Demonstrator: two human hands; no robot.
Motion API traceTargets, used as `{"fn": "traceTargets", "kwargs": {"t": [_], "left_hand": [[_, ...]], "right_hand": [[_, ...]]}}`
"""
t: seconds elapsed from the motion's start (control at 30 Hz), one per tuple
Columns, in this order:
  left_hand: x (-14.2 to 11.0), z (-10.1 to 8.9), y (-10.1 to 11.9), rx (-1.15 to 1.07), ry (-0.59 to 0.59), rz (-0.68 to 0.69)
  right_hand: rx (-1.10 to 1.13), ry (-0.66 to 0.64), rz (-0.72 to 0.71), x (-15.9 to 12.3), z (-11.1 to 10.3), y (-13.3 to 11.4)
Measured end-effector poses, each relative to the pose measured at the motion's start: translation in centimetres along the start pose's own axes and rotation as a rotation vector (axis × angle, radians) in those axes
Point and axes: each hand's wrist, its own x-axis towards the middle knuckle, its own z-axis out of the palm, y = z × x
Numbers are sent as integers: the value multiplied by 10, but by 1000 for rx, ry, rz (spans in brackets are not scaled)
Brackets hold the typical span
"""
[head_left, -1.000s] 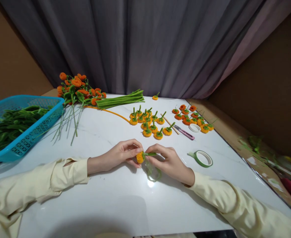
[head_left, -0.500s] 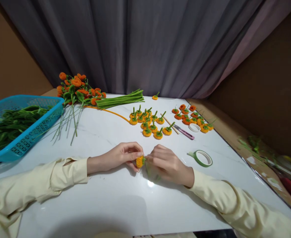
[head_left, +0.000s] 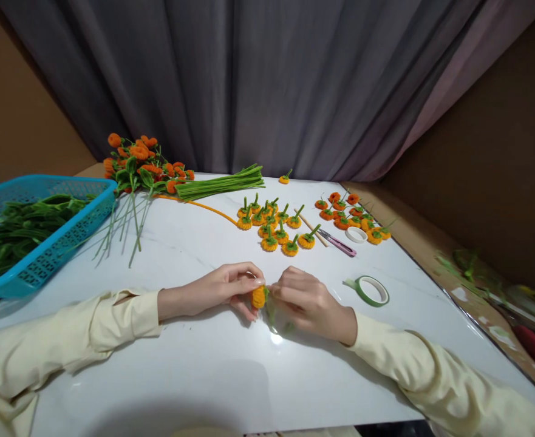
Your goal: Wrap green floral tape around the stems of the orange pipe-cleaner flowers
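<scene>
Both hands meet low over the white table [head_left: 194, 376], near its middle. My left hand [head_left: 219, 291] pinches a small orange pipe-cleaner pumpkin [head_left: 258, 297] between thumb and fingertips. My right hand [head_left: 304, 300] is closed on the green pipe cleaner [head_left: 271, 315] that comes out of the pumpkin and curls under the palm. Behind the hands lies a cluster of several yellow-orange pumpkins with green stems [head_left: 274, 224].
A blue basket [head_left: 44, 255] of green leaves stands at the left edge. Orange flower stems [head_left: 135, 167], a bundle of green pipe cleaners [head_left: 221, 182], a second pumpkin group [head_left: 353, 215], pink-handled scissors [head_left: 337, 243], a white tape roll [head_left: 356, 234] and a green tape roll [head_left: 373, 290] lie further back and right.
My right hand turned over and closed on the green pipe cleaner, hiding the stem that stuck out a second ago. The pumpkin stays pinched in my left hand.
</scene>
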Motion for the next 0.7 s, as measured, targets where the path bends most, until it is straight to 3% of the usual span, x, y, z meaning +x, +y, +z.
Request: {"fn": "traceTargets", "kwargs": {"t": [0.13,0.33,0.53,0.7], "left_hand": [[-1,3,-1,28,22,34],[-4,4,-2,141,43,163],[-7,2,-3,160,25,235],[-8,1,-3,148,-14,205]], "right_hand": [[169,10,213,-1,0,-2],[250,44,332,1,-2,-5],[146,108,81,0,-1,-3],[-46,117,-129,0,-2,0]]}}
